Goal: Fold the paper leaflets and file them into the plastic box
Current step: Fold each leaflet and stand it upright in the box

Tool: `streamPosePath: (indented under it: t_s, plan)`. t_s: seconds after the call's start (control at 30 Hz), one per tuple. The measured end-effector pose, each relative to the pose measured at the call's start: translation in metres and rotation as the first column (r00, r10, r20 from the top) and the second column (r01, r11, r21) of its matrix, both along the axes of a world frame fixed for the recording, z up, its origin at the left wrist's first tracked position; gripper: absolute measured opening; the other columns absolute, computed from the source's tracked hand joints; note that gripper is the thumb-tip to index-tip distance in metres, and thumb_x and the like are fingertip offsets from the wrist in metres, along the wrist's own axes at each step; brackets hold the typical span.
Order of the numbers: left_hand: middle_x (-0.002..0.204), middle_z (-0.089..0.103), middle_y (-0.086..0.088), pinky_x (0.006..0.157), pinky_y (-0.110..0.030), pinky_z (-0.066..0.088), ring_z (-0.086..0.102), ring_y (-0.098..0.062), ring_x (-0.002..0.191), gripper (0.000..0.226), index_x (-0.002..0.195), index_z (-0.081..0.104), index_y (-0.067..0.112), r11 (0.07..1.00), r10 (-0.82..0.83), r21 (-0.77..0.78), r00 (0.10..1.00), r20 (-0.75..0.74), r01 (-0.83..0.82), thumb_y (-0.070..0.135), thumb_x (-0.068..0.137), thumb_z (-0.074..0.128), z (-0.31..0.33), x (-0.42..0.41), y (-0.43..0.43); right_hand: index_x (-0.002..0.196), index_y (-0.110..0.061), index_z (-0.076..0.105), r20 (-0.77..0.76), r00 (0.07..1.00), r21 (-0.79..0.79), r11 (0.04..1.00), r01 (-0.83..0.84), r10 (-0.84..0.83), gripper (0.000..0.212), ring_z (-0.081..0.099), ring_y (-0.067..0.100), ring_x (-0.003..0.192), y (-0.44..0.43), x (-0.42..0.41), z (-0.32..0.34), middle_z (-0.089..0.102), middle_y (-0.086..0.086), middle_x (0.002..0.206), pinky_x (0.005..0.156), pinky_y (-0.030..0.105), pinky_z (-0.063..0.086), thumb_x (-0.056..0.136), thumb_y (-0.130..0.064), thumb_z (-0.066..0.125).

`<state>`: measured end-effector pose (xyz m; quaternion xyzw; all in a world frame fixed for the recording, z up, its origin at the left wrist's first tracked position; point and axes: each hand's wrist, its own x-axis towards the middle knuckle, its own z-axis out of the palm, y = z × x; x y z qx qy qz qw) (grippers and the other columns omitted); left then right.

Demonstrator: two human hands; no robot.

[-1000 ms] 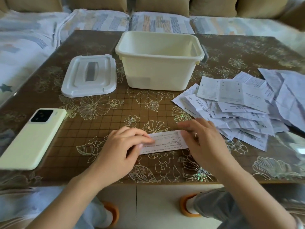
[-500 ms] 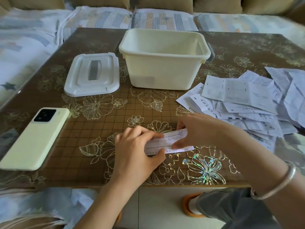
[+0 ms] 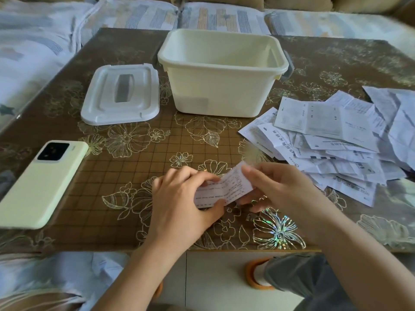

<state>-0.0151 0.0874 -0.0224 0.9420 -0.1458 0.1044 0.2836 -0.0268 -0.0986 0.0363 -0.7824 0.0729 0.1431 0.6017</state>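
**Near edge, centre.** Left hand (image 3: 184, 205): fingers (image 3: 197, 177) curled over the left end of a narrow printed leaflet (image 3: 226, 188), thumb underneath, pinching it. Right hand (image 3: 285, 187): fingers and thumb pinch the right end of the same leaflet. That end tilts up off the tabletop (image 3: 107, 176). The strip looks doubled over; the number of layers cannot be told.

**Step in hand (judgement).** Folding of one leaflet, at or close to its last crease; not yet filed.

**Near left.** Phone (image 3: 42, 182): pale green, camera side up, lying flat, well apart from both hands.

**Middle right.** Loose leaflets (image 3: 336, 140): a spread heap of unfolded, overlapping sheets, near the right hand but not touching it. By its bulk, most of the task remains.

**Far, left of centre.** Lid (image 3: 122, 94): white, flat on the tabletop, just beside the box and off it.

**Far centre.** Plastic box (image 3: 222, 88): cream, upright, open. What shows of the inside holds nothing; the floor is hidden behind the near wall.

**Beyond.** Patterned cushions (image 3: 134, 14) along the far edge.

**Next move (judgement).** Press the crease flat, keep one firm pinch so the thin slip does not spring open, carry it forward over the box's near rim, and release it inside.
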Motion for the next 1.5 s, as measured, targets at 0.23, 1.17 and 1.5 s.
streamPosePath:
  t_s: [0.23,1.17,1.5]
  plan:
    - [0.09,0.053,0.019,0.073,-0.027,0.019,0.046,-0.008,0.087,0.04,0.098,0.067,0.04,1.0,0.006,0.004,1.0,0.011,-0.006,0.062,0.068,0.053,0.001,-0.001,0.0,0.112,-0.029,0.069,0.38,0.919,-0.116,0.991,-0.062,0.102,0.037,0.065,-0.001,0.095,0.006,-0.035,-0.024,0.072,-0.019,0.097,0.081,0.02,0.05,0.103,-0.04,0.035]
    - [0.132,0.059,0.01,0.093,-0.042,0.042,0.049,-0.017,0.119,0.041,0.107,0.073,0.039,0.987,-0.124,0.108,0.991,0.045,0.118,0.064,0.083,0.053,-0.001,0.004,0.049,0.114,-0.022,0.069,0.437,0.73,-0.609,0.77,-0.189,0.525,0.024,0.058,-0.001,0.097,0.011,-0.005,-0.024,0.065,-0.014,0.108,0.084,0.014,0.045,0.096,-0.023,0.054]
    - [0.133,0.056,0.01,0.094,-0.041,0.038,0.045,-0.017,0.125,0.045,0.101,0.074,0.038,0.969,-0.181,0.17,0.983,0.007,0.178,0.067,0.081,0.046,0.006,0.01,0.051,0.133,-0.031,0.048,0.176,0.665,-0.917,0.366,-0.156,0.725,0.049,0.04,0.011,0.119,0.024,0.006,-0.008,0.043,-0.011,0.135,0.094,0.028,0.045,0.088,-0.02,0.061]
